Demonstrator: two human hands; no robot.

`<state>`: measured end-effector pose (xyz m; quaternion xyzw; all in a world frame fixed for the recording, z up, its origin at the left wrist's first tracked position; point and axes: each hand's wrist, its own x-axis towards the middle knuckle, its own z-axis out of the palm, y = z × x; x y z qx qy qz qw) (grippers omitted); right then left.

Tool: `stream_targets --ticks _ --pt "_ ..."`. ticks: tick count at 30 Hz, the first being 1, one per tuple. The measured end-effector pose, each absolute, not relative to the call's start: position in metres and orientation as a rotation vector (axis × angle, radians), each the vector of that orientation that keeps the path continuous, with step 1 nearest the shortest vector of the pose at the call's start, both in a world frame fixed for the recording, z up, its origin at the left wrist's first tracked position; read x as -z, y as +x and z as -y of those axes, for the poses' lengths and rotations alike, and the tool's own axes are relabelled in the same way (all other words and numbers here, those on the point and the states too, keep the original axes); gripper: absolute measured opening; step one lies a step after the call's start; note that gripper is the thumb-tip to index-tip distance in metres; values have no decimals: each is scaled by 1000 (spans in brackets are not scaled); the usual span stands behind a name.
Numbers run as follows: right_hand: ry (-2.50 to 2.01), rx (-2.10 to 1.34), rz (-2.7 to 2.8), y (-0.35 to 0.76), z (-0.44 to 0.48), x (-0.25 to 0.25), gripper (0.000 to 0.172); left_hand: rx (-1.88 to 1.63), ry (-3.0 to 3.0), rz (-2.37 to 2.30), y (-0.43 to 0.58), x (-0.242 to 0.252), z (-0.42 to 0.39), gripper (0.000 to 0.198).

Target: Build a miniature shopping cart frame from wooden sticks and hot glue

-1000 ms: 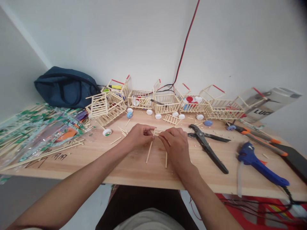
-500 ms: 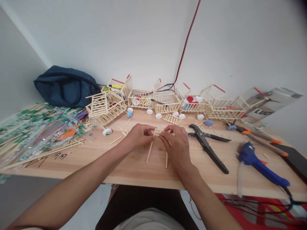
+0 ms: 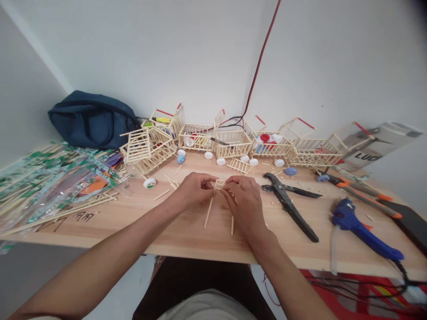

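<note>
The left hand (image 3: 195,191) pinches the far left corner of a small stick frame (image 3: 208,213), which is between the 2 hands, its 2 long sticks (image 3: 232,226) reaching nearer than the fingers. The right hand (image 3: 246,198) grasps its right side, apparently aligning or pressing a joint; the next move seems to call for a light, steady pinch. Well right of that hand lies a blue glue gun (image 3: 363,235).

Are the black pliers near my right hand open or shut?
Open: the black pliers lie on the table beside your right hand, their two handles spread wide apart.
</note>
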<state>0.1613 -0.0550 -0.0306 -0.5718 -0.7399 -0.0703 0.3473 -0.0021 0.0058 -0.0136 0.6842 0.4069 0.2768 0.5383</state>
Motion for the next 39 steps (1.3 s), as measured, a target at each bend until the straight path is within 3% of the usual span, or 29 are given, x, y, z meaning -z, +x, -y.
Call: stream_targets --ticks 39 --pt "-1466 159 1944 161 54 31 7 -626 1690 -936 -4 14 -7 44"
